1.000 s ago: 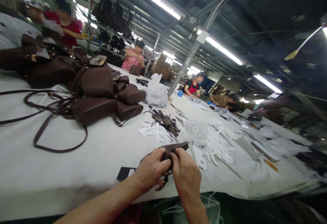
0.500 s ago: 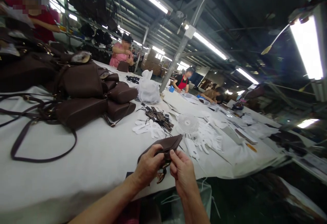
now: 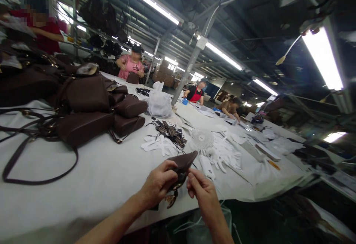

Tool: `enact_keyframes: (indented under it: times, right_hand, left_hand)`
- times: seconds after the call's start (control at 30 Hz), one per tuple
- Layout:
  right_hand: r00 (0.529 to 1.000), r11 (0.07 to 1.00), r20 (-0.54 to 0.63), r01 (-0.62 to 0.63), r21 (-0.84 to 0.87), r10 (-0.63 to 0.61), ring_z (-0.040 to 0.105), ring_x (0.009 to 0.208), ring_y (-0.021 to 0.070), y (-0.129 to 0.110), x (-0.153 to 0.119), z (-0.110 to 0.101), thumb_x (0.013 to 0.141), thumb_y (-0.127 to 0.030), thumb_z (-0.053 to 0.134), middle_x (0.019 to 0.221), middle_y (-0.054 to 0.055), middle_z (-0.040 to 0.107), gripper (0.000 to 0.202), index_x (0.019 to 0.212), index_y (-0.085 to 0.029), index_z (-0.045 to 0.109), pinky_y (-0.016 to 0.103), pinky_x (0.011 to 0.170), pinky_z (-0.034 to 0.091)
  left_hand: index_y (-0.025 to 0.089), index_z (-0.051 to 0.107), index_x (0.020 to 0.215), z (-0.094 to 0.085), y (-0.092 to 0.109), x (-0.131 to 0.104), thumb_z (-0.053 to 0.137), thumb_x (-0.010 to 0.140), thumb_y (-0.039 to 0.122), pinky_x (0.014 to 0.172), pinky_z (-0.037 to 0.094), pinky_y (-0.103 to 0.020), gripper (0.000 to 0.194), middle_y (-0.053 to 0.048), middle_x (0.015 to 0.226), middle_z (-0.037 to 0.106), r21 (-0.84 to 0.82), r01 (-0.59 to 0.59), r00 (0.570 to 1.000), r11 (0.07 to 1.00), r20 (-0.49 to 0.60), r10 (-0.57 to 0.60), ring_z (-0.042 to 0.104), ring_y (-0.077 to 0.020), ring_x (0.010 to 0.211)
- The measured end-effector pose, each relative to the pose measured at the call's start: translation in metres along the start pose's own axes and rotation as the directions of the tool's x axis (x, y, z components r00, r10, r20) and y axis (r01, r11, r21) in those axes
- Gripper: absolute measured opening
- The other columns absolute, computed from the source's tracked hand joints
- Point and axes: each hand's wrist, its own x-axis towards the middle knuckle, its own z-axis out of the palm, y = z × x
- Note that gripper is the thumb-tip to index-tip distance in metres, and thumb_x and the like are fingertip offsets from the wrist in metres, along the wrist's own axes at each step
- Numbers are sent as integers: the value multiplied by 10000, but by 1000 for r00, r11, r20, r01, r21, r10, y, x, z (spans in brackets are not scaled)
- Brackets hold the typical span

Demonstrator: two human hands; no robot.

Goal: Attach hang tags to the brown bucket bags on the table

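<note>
A small dark brown leather bag (image 3: 184, 161) is in my left hand (image 3: 159, 180), whose fingers are wrapped over its near side. It is tilted, with its pointed corner up and to the right. Gold-coloured metal hardware (image 3: 170, 198) dangles below it. My right hand (image 3: 202, 187) is at the bag's right edge, thumb and forefinger pinched together. Whatever lies between those fingertips is too small to make out. Just beyond the bag, white glove-shaped pieces (image 3: 160, 145) and a heap of dark tags with cords (image 3: 170, 132) lie on the white-covered table (image 3: 105, 184).
Brown handbags (image 3: 86, 94) are piled at left, a strap (image 3: 41, 181) looping toward me. A white plastic bag (image 3: 159, 102), a white fan (image 3: 202, 139), more white gloves (image 3: 225, 151) and a yellow-handled tool (image 3: 274, 165) lie beyond. A metal post (image 3: 187, 74) rises behind. Several people work around the table.
The small bag has turned in my left hand, so its corner points up more sharply. My right hand has shifted slightly down and right along its edge. The whole view has moved a little.
</note>
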Motion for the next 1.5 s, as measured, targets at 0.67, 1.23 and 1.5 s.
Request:
enact_keyframes:
  times: [0.67,1.23,1.5]
  right_hand:
    - [989,997,-144,-45,-64,36,645,718,206,12,11,2,766,-515,651,952,82,618,508,1125,-174,536,303,535,561]
    - [961,794,264,223,-565,-82,521,553,147,-8,68,-17,900,-396,356,624,-6,527,303,733,-194,506,251,520,378]
    - [887,972,455,37,-231,75,465,421,78,-16,65,-1,836,-435,481,570,-51,521,285,719,-177,519,197,438,327]
  left_hand:
    - [176,639,863,1,1,6,453,838,111,919,460,-328,198,-83,1131,559,-190,137,982,972,-105,-158,547,-196,1047]
    - [192,544,910,5,-14,-1,551,675,46,959,411,-396,277,-68,1140,584,-50,188,947,981,-255,-195,506,-228,1078]
    - [196,503,1115,1,-25,-2,542,742,90,1049,364,-422,390,-77,1203,561,-268,168,955,949,-196,-224,496,-221,1156]
